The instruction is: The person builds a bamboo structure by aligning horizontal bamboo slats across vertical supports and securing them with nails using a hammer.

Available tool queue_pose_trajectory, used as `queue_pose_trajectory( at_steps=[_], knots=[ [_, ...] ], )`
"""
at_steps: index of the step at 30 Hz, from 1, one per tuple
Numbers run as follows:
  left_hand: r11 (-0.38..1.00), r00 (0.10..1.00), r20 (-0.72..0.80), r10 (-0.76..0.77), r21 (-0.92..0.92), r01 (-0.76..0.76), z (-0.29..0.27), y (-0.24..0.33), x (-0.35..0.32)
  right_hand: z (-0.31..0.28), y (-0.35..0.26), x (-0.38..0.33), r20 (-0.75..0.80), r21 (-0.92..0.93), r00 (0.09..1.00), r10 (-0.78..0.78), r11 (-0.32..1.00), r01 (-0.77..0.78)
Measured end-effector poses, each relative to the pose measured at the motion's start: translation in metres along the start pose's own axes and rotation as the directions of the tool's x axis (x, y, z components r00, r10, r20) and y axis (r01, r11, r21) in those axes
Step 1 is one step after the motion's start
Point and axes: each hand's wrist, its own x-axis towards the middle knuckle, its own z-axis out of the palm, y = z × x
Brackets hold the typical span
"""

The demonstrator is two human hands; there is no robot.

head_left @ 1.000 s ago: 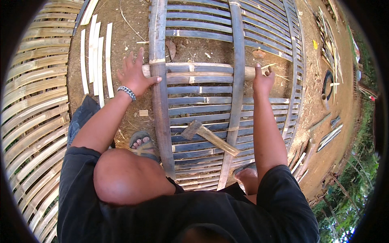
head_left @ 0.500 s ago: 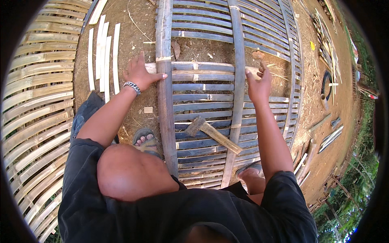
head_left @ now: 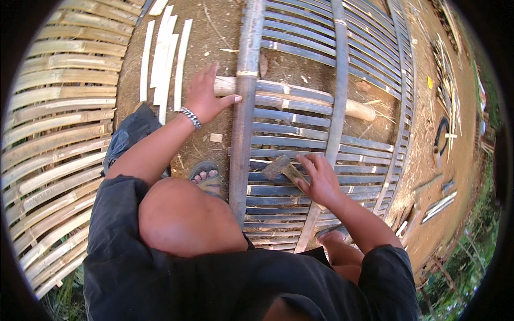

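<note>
My left hand (head_left: 208, 97) is open, its thumb resting on the thick left bamboo rail (head_left: 246, 109) of a slatted bamboo frame. Next to its fingers lies the pale end of a round pole (head_left: 360, 110), which passes beneath the rails and comes out on the right. Over the handle of a hatchet (head_left: 276, 167) reaches my right hand (head_left: 323, 183), fingers and thumb apart on either side of the wood. The hatchet lies across dark slats (head_left: 289, 142), its metal head to the left; my hand hides much of its handle. The middle rail (head_left: 335, 85) runs beside that hand.
A second slatted bamboo panel (head_left: 67, 111) curves along the left. Several pale strips (head_left: 165, 59) lie on the dirt near a dark plastic sheet (head_left: 131, 131). A small wood block (head_left: 216, 137) sits by my sandalled foot (head_left: 206, 176). Loose sticks and a black ring (head_left: 442, 134) lie at right.
My right hand has come back from the far pole to the hatchet handle. My left hand stays at the left rail. The whole view has shifted, so the frame sits further right.
</note>
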Motion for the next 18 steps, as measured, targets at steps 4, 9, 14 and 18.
queue_pose_trajectory(
  at_steps=[4, 9, 14, 18],
  knots=[
    [0.699, 0.995, 0.088, -0.045, -0.709, 0.095, -0.071, -0.017, -0.035, 0.021, 0.001, -0.019, 0.048, -0.038, 0.999, -0.001, 0.999, 0.003],
    [0.565, 0.989, 0.108, -0.098, -0.812, 0.145, -0.170, -0.064, -0.135, 0.031, 0.010, -0.039, 0.133, -0.059, 0.989, 0.069, 0.996, -0.062],
    [0.954, 0.815, 0.508, -0.278, 0.244, 0.173, -0.173, -0.089, -0.205, 0.035, 0.013, -0.025, 0.182, -0.105, 0.978, 0.106, 0.991, -0.088],
    [0.858, 0.855, 0.075, -0.513, 0.071, 0.508, -0.123, -0.137, -0.190, 0.034, 0.016, -0.022, 0.218, -0.094, 0.971, 0.100, 0.992, -0.081]
  ],
)
